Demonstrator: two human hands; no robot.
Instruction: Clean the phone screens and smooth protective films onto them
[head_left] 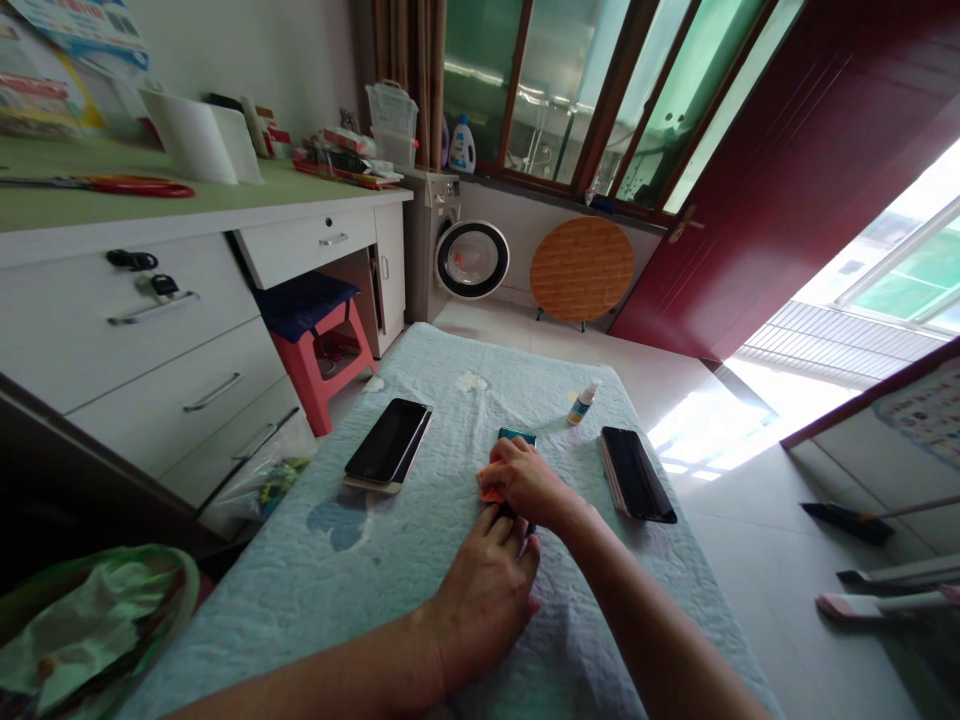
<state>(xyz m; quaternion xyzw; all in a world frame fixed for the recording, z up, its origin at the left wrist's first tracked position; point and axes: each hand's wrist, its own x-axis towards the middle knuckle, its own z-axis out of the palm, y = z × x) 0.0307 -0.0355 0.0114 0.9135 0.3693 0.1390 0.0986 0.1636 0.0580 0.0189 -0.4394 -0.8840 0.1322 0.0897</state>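
Note:
A phone with a teal upper end [517, 437] lies on the cloth-covered table [450, 370], mostly covered by my hands. My right hand [529, 483] presses a small orange cloth [491, 484] onto the phone, fingers bent over it. Closer to me, my left hand [484, 570] rests over the near end of the phone and steadies it, its fingertips around the dark edge. To the left lies a stack of phones [388, 442], black screen up. On the right is another stack of phones [639, 475]. A small spray bottle [581, 404] stands upright beyond my right hand.
Along the left runs a white desk [300, 222] with drawers, scissors [142, 186] and a paper roll [195, 140] on top. A red stool [319, 350] is tucked under it. A washing machine with an open door [472, 258] and a round wooden tabletop [583, 268] stand behind.

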